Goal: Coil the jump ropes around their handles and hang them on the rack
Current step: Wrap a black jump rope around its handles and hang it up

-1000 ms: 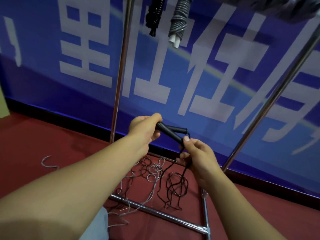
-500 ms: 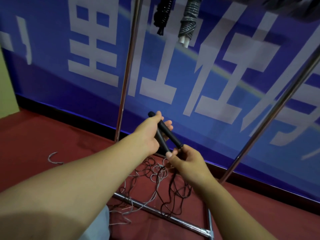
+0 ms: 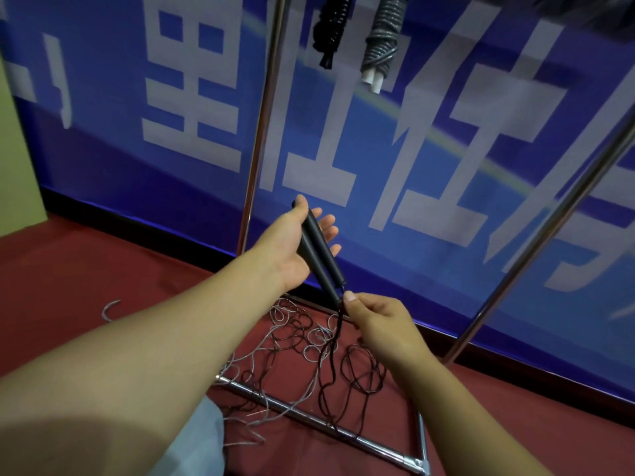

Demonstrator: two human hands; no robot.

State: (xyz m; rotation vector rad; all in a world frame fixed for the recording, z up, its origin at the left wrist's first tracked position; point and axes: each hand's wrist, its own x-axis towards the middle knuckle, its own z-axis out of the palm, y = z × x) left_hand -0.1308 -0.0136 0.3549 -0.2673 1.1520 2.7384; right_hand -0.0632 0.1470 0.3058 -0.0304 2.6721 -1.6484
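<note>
Left hand (image 3: 292, 250) grip loose around paired black handles (image 3: 321, 255); right hand (image 3: 376, 319) pinches cord (image 3: 335, 338). Risk: floor tangle with grey rope (image 3: 247, 365) may snag winding.

Paired black handles (image 3: 321, 259), rope (image 3: 331, 352) uncoiled, perhaps tangled

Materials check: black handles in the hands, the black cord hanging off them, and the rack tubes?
Black handles: matte, no glare, likely foam or rubber grip; cannot tell which.
Black cord: thin, limp, falls in loose loops; maybe braided or PVC.
Rack tubes: bright, mirror-like streak highlights, so polished or chromed metal.
The left hand cradles the handles; the right hand pinches the cord.
</note>
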